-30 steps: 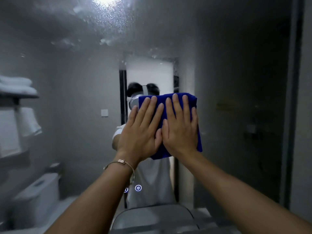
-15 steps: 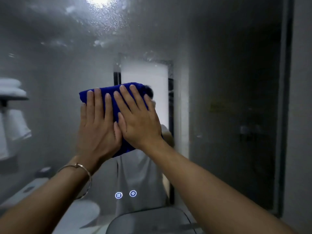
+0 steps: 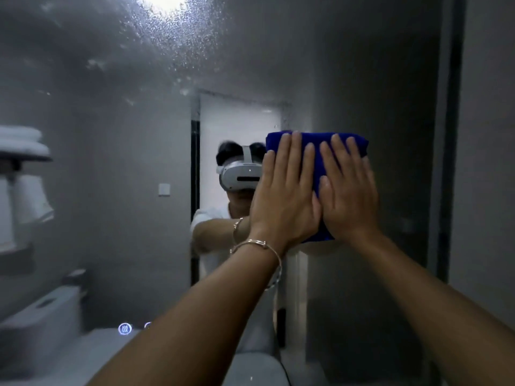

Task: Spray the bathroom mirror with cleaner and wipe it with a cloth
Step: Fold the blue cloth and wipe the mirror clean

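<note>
Both hands lie flat on a folded blue cloth [image 3: 359, 146], pressing it against the mirror [image 3: 111, 135] a little right of the middle of the glass. The left hand [image 3: 281, 207] covers the cloth's left half, fingers straight and close together, pointing up, with the fingertips near the cloth's top edge. The right hand [image 3: 348, 201] sits just beside it on the right half, fingers likewise straight and slightly spread; its thumb touches the edge of the left hand. Only the cloth's top edge, a strip between the hands and a corner below the palms show. A thin bracelet [image 3: 259, 243] circles the left wrist.

Fine droplets [image 3: 181, 51] and smears cover the upper part of the mirror, under the glare of a light. The glass reflects the person wearing a white headset [image 3: 241, 176], stacked white towels [image 3: 22, 146] on a shelf at the left, and a toilet [image 3: 41, 316] lower left. A round lit button [image 3: 124, 328] glows near the mirror's bottom edge.
</note>
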Demonstrator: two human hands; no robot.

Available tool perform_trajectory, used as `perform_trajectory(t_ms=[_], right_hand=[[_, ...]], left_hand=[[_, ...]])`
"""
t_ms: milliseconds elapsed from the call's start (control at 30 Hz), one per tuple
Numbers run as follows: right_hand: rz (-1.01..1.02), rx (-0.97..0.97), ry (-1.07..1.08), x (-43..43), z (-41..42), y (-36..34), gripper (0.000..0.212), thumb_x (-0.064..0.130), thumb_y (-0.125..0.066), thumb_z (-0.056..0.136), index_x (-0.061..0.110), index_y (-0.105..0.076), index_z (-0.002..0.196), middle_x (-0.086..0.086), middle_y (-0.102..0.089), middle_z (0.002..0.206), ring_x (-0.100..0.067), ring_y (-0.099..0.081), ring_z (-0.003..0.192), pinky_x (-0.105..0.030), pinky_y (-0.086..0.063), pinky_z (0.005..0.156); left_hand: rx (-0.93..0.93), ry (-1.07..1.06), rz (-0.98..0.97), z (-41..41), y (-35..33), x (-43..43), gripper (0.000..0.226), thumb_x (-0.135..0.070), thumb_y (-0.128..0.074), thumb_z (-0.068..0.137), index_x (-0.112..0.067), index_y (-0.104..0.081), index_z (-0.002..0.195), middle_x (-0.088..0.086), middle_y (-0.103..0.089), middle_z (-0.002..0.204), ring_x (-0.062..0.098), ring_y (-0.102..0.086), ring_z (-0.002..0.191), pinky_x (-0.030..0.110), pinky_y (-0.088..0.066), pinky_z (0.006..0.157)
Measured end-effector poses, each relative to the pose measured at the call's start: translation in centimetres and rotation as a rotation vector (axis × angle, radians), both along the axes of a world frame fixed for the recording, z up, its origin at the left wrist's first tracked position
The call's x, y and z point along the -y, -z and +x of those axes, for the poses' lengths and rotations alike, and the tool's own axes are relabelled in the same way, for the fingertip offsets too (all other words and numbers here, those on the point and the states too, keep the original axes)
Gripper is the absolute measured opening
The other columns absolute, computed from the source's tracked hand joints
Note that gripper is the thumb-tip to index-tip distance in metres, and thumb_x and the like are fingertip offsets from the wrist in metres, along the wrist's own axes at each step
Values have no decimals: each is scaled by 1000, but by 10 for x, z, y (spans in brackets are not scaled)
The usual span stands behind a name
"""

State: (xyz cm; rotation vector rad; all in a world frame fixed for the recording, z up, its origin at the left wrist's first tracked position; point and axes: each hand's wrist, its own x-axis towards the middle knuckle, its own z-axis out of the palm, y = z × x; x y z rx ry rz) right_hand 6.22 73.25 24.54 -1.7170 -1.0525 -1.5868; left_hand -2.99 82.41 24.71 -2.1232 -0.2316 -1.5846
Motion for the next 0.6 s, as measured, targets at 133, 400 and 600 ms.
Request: perform_trajectory(t_ms=[133, 400, 600], right_hand=[[125, -90, 31, -20, -19, 5, 54, 27, -24, 95, 8, -25, 147, -12, -25, 154, -25, -13, 143, -44, -9, 116], [22, -9, -27, -107, -104, 3, 57, 30, -28, 92, 7, -36, 143, -12, -33, 151, -30, -25, 141, -46, -16, 114], [-182, 90, -51, -97, -95, 5, 58, 32, -24, 93, 9, -33, 145, -10, -30, 153, -25, -21, 143, -42, -11, 116]], left_hand=[[-68, -51, 109, -14, -2, -18, 61, -33, -15, 92, -5, -13, 146, 18, -12, 154, 30, -9, 144, 45, -10, 117], [7, -109, 109, -100, 10, -111, 63, -31, -22, 92, -2, -14, 147, 20, -13, 154, 31, -10, 143, 47, -11, 116], [89, -57, -31, -90, 22, -102, 63, -30, -21, 94, 4, -9, 146, 28, -9, 152, 36, -4, 142, 48, -6, 117]])
